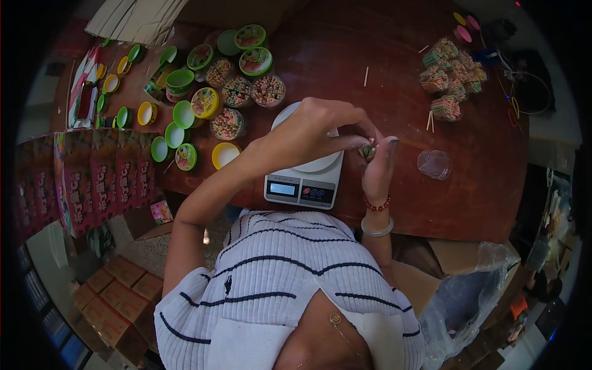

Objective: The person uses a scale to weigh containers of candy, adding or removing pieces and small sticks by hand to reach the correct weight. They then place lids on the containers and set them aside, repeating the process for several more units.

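My left hand (324,126) reaches across a white kitchen scale (319,179), its fingers bent and closed. My right hand (377,172), wearing a red bead bracelet and a pale bangle, is raised just right of the scale. Between the two hands is a small bundle of thin sticks (368,151), with pale and greenish ends showing. Fingers of both hands grip it, and most of it is hidden. A clear plastic cup (435,164) lies on the table to the right of my right hand.
Left of the scale stand stick-filled clear tubs (268,90), green cups (180,80) and yellow-rimmed cups (226,154). More stick bundles (453,77) cluster at the back right. Loose sticks (366,76) lie on the brown table (394,213). Pink printed boxes (92,179) line the left edge.
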Action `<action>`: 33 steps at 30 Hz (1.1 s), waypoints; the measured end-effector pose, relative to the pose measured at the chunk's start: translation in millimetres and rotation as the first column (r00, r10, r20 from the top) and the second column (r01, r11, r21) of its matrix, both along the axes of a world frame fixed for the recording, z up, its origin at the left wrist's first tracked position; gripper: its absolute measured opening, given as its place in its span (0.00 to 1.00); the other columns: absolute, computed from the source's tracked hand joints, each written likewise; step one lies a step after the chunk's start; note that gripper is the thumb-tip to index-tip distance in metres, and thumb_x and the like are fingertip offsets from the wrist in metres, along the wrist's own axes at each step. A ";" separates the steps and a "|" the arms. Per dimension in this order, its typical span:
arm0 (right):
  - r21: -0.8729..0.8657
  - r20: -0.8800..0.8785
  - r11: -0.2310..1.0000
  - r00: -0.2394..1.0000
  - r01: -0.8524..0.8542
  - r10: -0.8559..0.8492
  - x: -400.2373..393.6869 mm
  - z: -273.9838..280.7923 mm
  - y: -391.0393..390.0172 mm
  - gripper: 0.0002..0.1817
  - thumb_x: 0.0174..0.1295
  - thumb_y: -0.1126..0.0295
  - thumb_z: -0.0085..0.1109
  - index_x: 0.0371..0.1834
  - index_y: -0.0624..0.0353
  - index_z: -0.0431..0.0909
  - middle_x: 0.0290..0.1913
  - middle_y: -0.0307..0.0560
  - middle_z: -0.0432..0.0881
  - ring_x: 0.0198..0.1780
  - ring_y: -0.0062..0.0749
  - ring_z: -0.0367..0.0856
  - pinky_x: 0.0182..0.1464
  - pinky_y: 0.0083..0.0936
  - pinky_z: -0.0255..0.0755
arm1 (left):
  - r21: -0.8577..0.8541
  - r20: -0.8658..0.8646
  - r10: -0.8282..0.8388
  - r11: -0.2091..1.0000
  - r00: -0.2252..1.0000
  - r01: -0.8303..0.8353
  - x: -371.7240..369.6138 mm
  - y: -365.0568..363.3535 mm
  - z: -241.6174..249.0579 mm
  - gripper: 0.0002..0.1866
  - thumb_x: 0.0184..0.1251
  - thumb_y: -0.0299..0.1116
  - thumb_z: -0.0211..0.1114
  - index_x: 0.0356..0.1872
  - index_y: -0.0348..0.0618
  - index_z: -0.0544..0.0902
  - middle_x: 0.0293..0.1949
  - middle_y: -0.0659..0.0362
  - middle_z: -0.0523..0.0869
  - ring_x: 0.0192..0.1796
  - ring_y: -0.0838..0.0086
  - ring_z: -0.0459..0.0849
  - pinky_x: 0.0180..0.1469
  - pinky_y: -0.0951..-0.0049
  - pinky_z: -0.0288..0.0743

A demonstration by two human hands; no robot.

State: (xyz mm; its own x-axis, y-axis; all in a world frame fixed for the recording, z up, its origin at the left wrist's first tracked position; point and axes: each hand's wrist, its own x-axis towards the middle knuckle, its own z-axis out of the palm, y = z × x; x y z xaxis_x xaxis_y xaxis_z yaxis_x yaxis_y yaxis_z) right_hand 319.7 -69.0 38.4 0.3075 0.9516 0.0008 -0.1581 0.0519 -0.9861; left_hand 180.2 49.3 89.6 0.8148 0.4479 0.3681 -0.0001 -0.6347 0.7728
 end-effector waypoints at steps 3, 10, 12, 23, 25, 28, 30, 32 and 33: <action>-0.031 -0.185 0.991 0.975 -0.127 0.119 8.1 -8.9 -2.1 0.45 0.79 0.30 0.29 0.53 0.66 0.79 0.26 0.30 0.72 0.24 0.09 0.60 0.24 0.16 0.49 | -0.142 -0.027 -0.098 0.986 0.995 0.093 -1.0 9.5 0.1 0.11 0.63 0.27 0.75 0.46 0.41 0.89 0.39 0.54 0.93 0.42 0.61 0.93 0.45 0.66 0.86; -0.048 -0.291 0.991 0.951 -0.125 0.106 9.6 -17.8 -1.6 0.44 0.80 0.31 0.26 0.59 0.65 0.75 0.22 0.27 0.64 0.22 0.10 0.56 0.24 0.16 0.48 | -0.254 -0.053 -0.075 0.965 0.996 0.059 6.7 10.7 -1.2 0.11 0.65 0.27 0.74 0.47 0.37 0.88 0.40 0.53 0.93 0.45 0.61 0.94 0.45 0.65 0.87; -0.100 -0.259 0.994 0.966 -0.043 0.016 6.6 -15.4 0.6 0.42 0.82 0.34 0.26 0.62 0.66 0.74 0.21 0.27 0.63 0.21 0.10 0.55 0.23 0.16 0.48 | -0.145 -0.038 -0.043 0.989 0.998 0.037 10.0 7.7 0.5 0.11 0.66 0.26 0.73 0.48 0.37 0.88 0.41 0.53 0.93 0.46 0.62 0.94 0.46 0.65 0.87; -0.064 -0.257 0.988 0.959 -0.141 0.120 4.9 -29.9 9.8 0.31 0.85 0.46 0.37 0.46 0.63 0.82 0.18 0.27 0.61 0.18 0.12 0.54 0.22 0.19 0.47 | 0.052 -0.027 0.039 0.998 0.999 -0.038 -3.0 17.1 -0.5 0.11 0.66 0.26 0.72 0.49 0.43 0.90 0.39 0.56 0.90 0.39 0.62 0.92 0.43 0.65 0.87; -0.040 -0.233 0.984 0.959 -0.173 0.159 6.1 -25.4 11.2 0.30 0.86 0.48 0.36 0.42 0.62 0.81 0.17 0.28 0.60 0.17 0.13 0.53 0.21 0.19 0.47 | 0.081 -0.002 0.046 0.996 0.999 -0.046 -6.3 23.1 2.4 0.10 0.66 0.26 0.73 0.48 0.44 0.90 0.39 0.56 0.90 0.38 0.63 0.91 0.41 0.66 0.86; -0.060 -0.162 0.982 0.972 -0.181 0.169 11.6 -16.4 10.8 0.32 0.87 0.50 0.36 0.34 0.62 0.82 0.15 0.28 0.59 0.16 0.13 0.53 0.20 0.19 0.47 | 0.112 0.049 0.138 0.983 0.989 -0.143 -14.6 36.2 16.2 0.09 0.65 0.26 0.74 0.45 0.45 0.92 0.38 0.57 0.90 0.37 0.65 0.91 0.39 0.68 0.85; 0.040 -0.158 0.987 0.974 -0.158 0.162 18.7 -19.6 9.8 0.34 0.87 0.51 0.36 0.29 0.64 0.82 0.14 0.28 0.58 0.15 0.12 0.53 0.19 0.19 0.47 | 0.141 0.054 0.283 0.947 0.958 -0.288 -25.5 42.1 23.8 0.08 0.65 0.27 0.74 0.44 0.46 0.92 0.38 0.59 0.91 0.36 0.68 0.91 0.37 0.70 0.84; 0.036 -0.187 0.992 0.974 -0.120 0.124 26.9 -24.0 5.5 0.34 0.87 0.52 0.37 0.29 0.65 0.82 0.14 0.27 0.58 0.16 0.11 0.52 0.19 0.19 0.46 | 0.174 0.001 0.268 0.949 0.963 -0.264 -39.2 40.8 16.6 0.08 0.65 0.27 0.74 0.44 0.47 0.92 0.39 0.60 0.91 0.37 0.68 0.91 0.37 0.70 0.84; 0.029 -0.217 0.996 0.973 -0.079 0.084 29.9 -25.4 3.9 0.33 0.87 0.52 0.37 0.30 0.65 0.82 0.14 0.27 0.58 0.16 0.10 0.51 0.20 0.19 0.46 | 0.203 -0.055 0.253 0.950 0.966 -0.237 -42.8 38.7 11.1 0.07 0.65 0.28 0.74 0.44 0.47 0.92 0.39 0.60 0.91 0.38 0.68 0.91 0.37 0.70 0.84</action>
State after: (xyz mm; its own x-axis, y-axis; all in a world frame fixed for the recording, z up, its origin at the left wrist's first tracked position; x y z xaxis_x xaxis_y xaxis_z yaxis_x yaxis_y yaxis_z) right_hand 349.6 -65.1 13.0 0.2236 0.9739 -0.0388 -0.3735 0.0489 -0.9264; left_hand 137.5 88.0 100.7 0.7191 0.5643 0.4056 0.2305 -0.7443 0.6269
